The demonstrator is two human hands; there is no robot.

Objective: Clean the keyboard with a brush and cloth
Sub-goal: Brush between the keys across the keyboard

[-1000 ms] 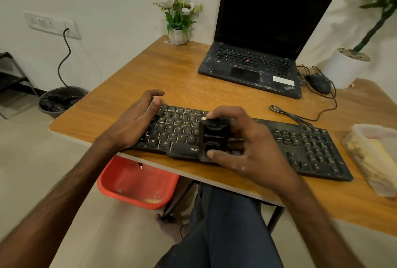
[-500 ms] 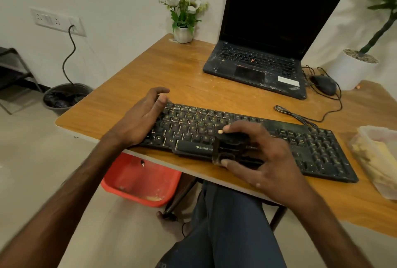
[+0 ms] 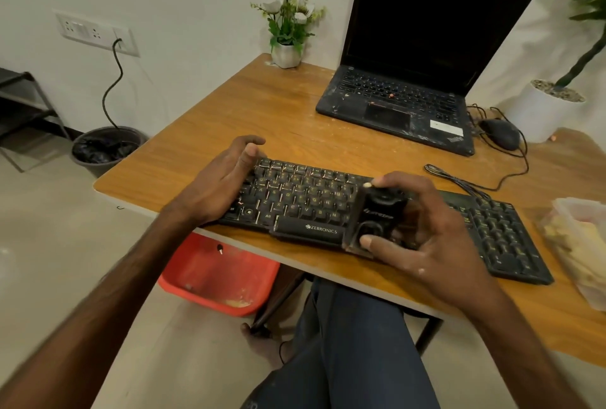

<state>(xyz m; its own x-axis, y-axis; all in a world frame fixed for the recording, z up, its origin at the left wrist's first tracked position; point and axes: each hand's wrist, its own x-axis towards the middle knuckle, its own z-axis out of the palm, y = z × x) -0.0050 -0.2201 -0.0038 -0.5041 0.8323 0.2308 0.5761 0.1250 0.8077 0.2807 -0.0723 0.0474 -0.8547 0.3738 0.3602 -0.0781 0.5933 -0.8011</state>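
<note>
A scuffed black open laptop [image 3: 393, 97] stands far right on the brown wooden desk [image 3: 262, 119], a black corded mouse [image 3: 500, 133] beside it. A clear plastic container [image 3: 577, 238] sits just beyond the right end of the long black keyboard [image 3: 295, 198], which lies along the desk's near edge. The left hand [image 3: 213, 182] curls round the keyboard's left end. The right hand [image 3: 426, 234] pinches a black block-shaped brush [image 3: 377, 215] on the middle keys. On the pale floor, a red plastic tub [image 3: 213, 274] sits under the near edge. Bare desk lies between keyboard and laptop.
</note>
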